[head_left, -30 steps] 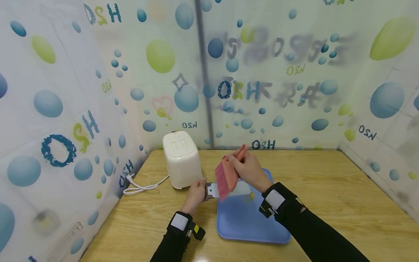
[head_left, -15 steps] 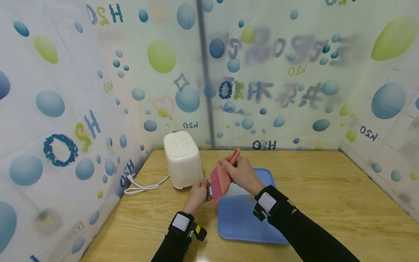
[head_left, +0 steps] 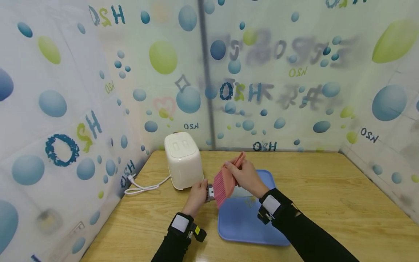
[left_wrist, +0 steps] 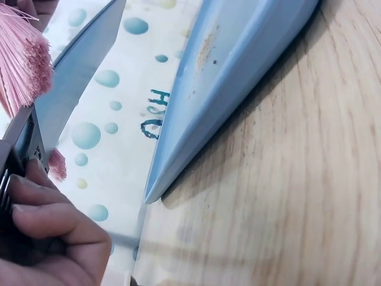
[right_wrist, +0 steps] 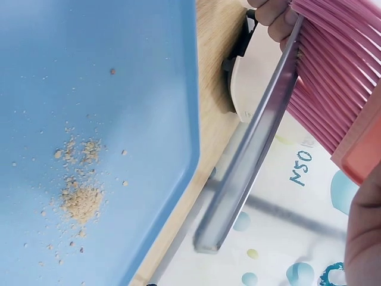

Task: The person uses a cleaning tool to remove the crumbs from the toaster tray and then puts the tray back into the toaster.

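Note:
My left hand [head_left: 195, 196] grips the dark end of a flat metal crumb tray [right_wrist: 247, 170], which is held above a blue tray [head_left: 250, 227]. In my right hand [head_left: 248, 179] is a pink hand brush [head_left: 226, 183], gripped by its handle. Its long bristles [right_wrist: 330, 77] lie over the crumb tray close to the left hand's end, and some hang past the edge in the left wrist view. Below, a small heap of pale crumbs [right_wrist: 82, 202] and scattered bits lie on the blue tray. The brush and right hand hide part of the crumb tray in the head view.
A cream toaster [head_left: 184, 162] stands on the wooden table [head_left: 330, 203] just behind my left hand. Its white cord [head_left: 144, 188] lies coiled to the left. Patterned curtains [head_left: 278, 91] enclose the back and sides.
The brush first swept left along the crumb tray toward my left hand, then shifted slightly back to the right and down. My left hand and the crumb tray have hardly moved.

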A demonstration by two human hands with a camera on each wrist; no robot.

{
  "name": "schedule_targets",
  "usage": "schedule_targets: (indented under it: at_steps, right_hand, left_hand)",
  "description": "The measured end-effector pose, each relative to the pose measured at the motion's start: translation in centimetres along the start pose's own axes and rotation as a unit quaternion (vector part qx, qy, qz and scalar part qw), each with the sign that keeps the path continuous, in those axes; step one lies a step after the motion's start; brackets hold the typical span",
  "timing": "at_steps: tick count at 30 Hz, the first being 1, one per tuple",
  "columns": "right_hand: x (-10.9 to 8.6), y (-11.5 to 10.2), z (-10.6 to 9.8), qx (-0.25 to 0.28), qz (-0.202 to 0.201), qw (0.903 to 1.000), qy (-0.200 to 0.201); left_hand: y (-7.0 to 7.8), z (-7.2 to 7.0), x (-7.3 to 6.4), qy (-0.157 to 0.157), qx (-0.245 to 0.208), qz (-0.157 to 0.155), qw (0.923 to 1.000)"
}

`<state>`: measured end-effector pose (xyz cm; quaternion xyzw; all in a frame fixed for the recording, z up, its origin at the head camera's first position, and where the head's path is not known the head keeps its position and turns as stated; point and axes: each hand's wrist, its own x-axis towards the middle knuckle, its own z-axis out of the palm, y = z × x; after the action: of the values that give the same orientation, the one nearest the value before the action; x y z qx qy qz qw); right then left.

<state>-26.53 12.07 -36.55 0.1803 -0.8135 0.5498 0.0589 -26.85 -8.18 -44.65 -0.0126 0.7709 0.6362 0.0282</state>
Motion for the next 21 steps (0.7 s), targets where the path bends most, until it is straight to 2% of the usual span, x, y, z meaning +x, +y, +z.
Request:
schedule_targets:
  at_steps: [21]
  right_hand:
    - [-0.5,1.2,-1.4,0.009,0.017,0.9997,0.018]
  left_hand:
    - [-0.7,-0.1,0.4,0.015,-0.017,0.02,0.9995]
